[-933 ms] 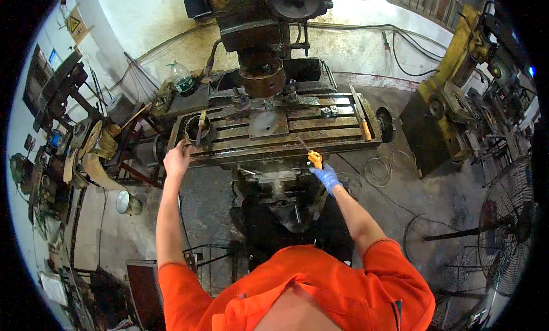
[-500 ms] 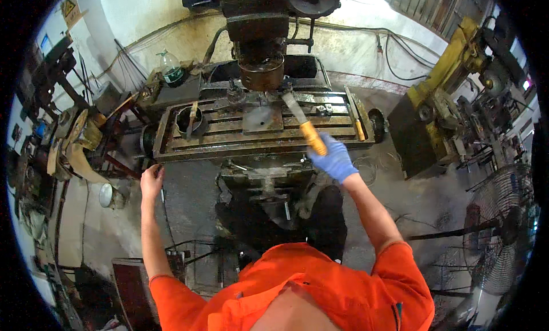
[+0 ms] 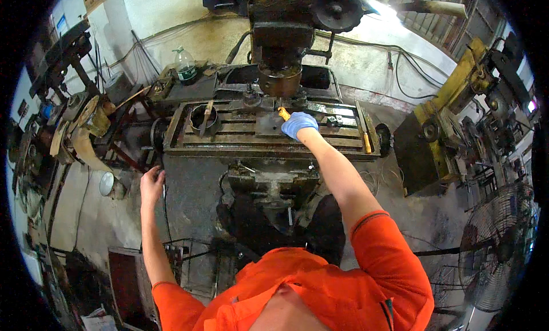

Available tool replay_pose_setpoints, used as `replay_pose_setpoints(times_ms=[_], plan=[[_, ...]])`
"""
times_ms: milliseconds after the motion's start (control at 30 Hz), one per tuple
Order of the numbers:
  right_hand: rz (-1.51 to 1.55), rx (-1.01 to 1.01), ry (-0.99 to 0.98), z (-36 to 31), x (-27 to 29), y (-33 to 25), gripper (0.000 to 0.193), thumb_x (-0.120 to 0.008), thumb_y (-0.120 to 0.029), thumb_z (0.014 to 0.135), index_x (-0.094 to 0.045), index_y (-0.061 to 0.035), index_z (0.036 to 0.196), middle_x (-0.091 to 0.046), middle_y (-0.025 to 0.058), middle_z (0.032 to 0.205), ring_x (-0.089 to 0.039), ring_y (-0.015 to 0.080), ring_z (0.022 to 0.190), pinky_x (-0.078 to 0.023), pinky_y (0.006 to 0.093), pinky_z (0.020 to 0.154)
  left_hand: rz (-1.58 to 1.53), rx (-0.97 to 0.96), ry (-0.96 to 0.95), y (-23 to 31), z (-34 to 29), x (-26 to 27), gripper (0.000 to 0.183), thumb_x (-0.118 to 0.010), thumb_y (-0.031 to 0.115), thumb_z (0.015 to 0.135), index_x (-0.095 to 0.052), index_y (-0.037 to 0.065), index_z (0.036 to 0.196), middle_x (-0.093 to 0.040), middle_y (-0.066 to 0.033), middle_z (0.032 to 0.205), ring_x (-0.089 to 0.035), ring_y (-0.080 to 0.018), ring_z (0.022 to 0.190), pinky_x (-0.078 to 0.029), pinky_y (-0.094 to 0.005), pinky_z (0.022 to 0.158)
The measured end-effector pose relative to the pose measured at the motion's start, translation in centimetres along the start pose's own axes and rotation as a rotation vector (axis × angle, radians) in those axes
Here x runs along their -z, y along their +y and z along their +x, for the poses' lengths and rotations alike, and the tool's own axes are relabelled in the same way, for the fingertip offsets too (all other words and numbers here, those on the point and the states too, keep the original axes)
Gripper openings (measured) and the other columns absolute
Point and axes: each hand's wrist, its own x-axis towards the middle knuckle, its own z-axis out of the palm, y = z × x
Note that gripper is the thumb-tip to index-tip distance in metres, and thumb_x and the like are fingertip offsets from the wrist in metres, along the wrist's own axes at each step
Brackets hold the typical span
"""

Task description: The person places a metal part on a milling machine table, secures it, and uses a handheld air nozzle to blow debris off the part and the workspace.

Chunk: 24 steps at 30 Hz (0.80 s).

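Slotted machine table [image 3: 229, 153]: flat plate [image 3: 266, 125], round tin [image 3: 215, 124], yellow-handled tool [image 3: 364, 128].

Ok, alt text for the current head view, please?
A blue-gloved right hand holds a yellow-handled tool over a slotted machine table. The bare left hand is low, near its front-left corner. A pot sits at its left, another yellow-handled tool at its right.

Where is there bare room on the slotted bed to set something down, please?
The slotted bed has bare stretches between the pot and the central plate, and at front right, between the metal block and the bed's front edge. It is crowded mid-bed, where the gloved right hand grips a yellow-handled tool near the machine head.
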Motion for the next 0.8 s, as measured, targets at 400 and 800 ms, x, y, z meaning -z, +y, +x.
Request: replay_pose_setpoints(times_ms=[400, 800], plan=[[0.047, 0.569, -0.51, -16.8, -0.8, 2.5, 0.043, -0.058, -0.045, 0.074, -0.061, -0.0021, 0.074, -0.059, 0.021, 0.07, -0.058, 0.0363, 0.068, -0.044, 0.0412, 0.06, -0.783, 0.243, -0.334, 4.7, -9.7, -6.6, 0.044, -0.061, 0.011, 0.071, -0.056, -0.001, 0.113, -0.063, -0.0083, 0.091, -0.058, -0.0127, 0.076, -0.047, -0.0263, 0.066], [0.022, 0.916, -0.651, -20.3, -7.1, -2.1, 0.037, -0.065, -0.04, 0.071, -0.061, -0.0033, 0.076, -0.058, 0.0193, 0.068, -0.059, 0.0349, 0.064, -0.044, 0.0377, 0.054, -0.737, 0.494, 0.01, 1.7, -18.8, 0.0, 0.03, -0.06, 0.019, 0.082, -0.06, -0.002, 0.103, -0.064, -0.008, 0.085, -0.061, -0.0132, 0.07, -0.047, -0.0237, 0.058]])
